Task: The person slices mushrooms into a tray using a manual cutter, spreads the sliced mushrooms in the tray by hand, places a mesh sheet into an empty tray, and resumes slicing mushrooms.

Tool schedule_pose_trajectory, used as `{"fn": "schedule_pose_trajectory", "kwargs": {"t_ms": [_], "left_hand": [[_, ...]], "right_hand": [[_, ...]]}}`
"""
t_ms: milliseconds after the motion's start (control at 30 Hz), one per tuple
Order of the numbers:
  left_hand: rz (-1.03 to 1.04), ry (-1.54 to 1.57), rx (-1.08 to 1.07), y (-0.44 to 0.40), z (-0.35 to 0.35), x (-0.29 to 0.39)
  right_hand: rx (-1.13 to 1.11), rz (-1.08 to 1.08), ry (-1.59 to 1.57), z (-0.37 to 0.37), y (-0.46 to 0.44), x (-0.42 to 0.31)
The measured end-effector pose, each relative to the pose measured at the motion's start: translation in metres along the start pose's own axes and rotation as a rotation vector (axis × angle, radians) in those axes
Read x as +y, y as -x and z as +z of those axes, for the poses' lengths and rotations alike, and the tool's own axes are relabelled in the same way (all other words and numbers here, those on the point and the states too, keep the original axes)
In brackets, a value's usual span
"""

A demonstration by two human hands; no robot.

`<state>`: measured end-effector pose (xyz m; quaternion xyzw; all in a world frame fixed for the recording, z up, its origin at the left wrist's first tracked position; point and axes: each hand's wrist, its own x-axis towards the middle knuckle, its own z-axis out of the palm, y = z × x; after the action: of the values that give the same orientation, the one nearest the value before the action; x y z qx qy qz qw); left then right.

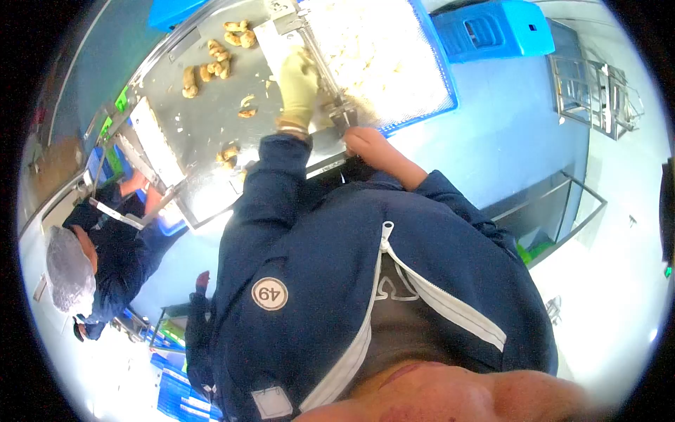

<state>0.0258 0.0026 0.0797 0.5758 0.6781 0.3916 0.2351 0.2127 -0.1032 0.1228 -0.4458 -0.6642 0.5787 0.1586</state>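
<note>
My left hand point(298, 83), in a pale yellow glove, lies over a white board point(273, 46) at the metal table. Motion smears its fingers, so whether it grips anything is unclear. A long metal bar point(320, 60) with fittings runs beside it, along the edge of the basket. At the near end of that bar, my bare right hand point(367, 146) is closed on it; part of the grip is hidden. Several knobbly brown ginger roots point(215, 68) lie on the table to the left, along with a small ginger piece point(247, 113) and scraps.
A blue mesh basket point(454, 98) full of pale slices stands right of the bar. Behind it is a blue plastic stool point(485, 29). At left, a co-worker in a hairnet point(70, 271) reaches toward a white-edged table section point(156, 141). A metal rack point(594, 95) stands far right.
</note>
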Motion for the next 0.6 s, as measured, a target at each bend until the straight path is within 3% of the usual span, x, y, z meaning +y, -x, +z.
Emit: {"fn": "schedule_pose_trajectory", "kwargs": {"t_ms": [100, 233, 300, 400, 500, 600], "left_hand": [[0.139, 0.062, 0.1, 0.021, 0.01, -0.022], [-0.226, 0.011, 0.284, 0.007, -0.016, -0.003], [-0.155, -0.048, 0.325, -0.011, -0.019, -0.01], [-0.107, -0.14, 0.058, -0.024, -0.011, -0.044], [-0.172, -0.138, -0.152, -0.02, -0.018, -0.03], [-0.206, -0.141, -0.14, -0.011, -0.011, -0.021]], "right_hand": [[-0.003, 0.018, -0.049, 0.0, -0.001, -0.003], [-0.021, 0.013, -0.032, -0.003, -0.001, -0.004], [-0.023, 0.011, -0.025, -0.001, -0.001, -0.001], [-0.007, -0.009, -0.019, -0.001, 0.0, 0.002], [-0.005, -0.02, -0.014, 0.0, 0.0, 0.003], [-0.013, -0.045, 0.008, 0.002, -0.001, 0.009]]}}
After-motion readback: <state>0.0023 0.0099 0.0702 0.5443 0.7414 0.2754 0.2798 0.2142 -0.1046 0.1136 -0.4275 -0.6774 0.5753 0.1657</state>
